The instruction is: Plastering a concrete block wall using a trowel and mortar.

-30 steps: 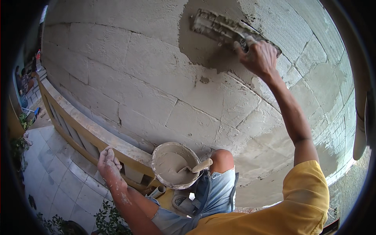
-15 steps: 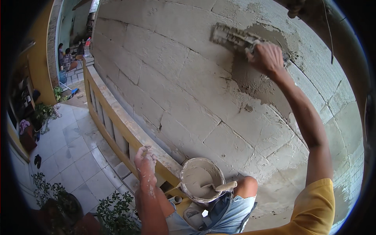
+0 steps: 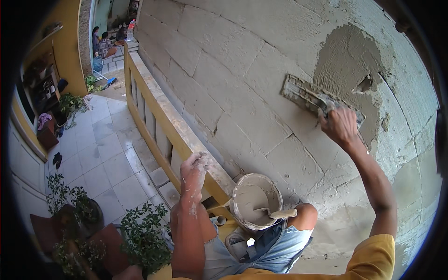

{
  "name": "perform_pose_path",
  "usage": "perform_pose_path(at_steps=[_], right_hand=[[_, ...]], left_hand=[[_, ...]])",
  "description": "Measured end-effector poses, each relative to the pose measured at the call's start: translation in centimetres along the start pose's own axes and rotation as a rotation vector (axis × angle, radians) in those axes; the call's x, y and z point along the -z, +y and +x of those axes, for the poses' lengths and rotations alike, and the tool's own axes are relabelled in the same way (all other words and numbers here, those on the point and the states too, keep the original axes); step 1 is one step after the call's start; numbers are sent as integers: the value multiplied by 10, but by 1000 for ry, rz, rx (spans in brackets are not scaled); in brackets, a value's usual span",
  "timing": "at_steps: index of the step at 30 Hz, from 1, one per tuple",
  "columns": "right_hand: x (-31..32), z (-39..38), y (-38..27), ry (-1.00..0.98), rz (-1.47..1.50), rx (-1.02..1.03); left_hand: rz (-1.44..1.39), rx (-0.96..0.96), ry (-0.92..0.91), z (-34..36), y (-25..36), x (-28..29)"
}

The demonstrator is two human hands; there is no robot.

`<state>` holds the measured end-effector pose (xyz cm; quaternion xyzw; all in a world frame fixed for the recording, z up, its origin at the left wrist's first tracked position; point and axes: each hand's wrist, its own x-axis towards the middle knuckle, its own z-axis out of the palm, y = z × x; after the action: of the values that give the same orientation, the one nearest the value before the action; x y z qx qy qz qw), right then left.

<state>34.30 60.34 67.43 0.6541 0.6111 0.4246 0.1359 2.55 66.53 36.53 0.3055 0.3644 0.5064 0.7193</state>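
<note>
The right hand (image 3: 342,126) is wrapped round the trowel (image 3: 298,91), well above the bottom edge of the wall (image 3: 224,84). The trowel's long side slants down to the right, the dark patch (image 3: 343,56) just above. The left hand (image 3: 195,167), farther off, curls by the rail (image 3: 149,84); I can't tell if it's empty.

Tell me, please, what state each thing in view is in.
Right hand: closed on the float trowel
Float trowel: dirty, gripped
Left hand: curled, smeared
Bucket: open, partly filled with mortar
Small trowel: resting in the bucket, handle over the rim
Wall: partly coated, one patch darker
</note>
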Motion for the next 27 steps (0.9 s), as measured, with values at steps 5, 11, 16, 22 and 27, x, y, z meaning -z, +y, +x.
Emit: perform_pose_path(at_steps=[5,11,16,22,27], right_hand=[[34,-15,46,90,-106,-389],[56,-68,153,461,-466,-769],[56,-63,-65,-89,464,-343],[-50,-109,-192,-195,792,-143],[-53,-127,-242,-408,899,-58]], left_hand=[[10,-39,153,-3,4,20],[-82,-28,51,-3,10,-6],[39,45,-295,-30,-5,-37],[217,72,-385,-54,-43,-80],[319,22,-148,-42,-57,-73]])
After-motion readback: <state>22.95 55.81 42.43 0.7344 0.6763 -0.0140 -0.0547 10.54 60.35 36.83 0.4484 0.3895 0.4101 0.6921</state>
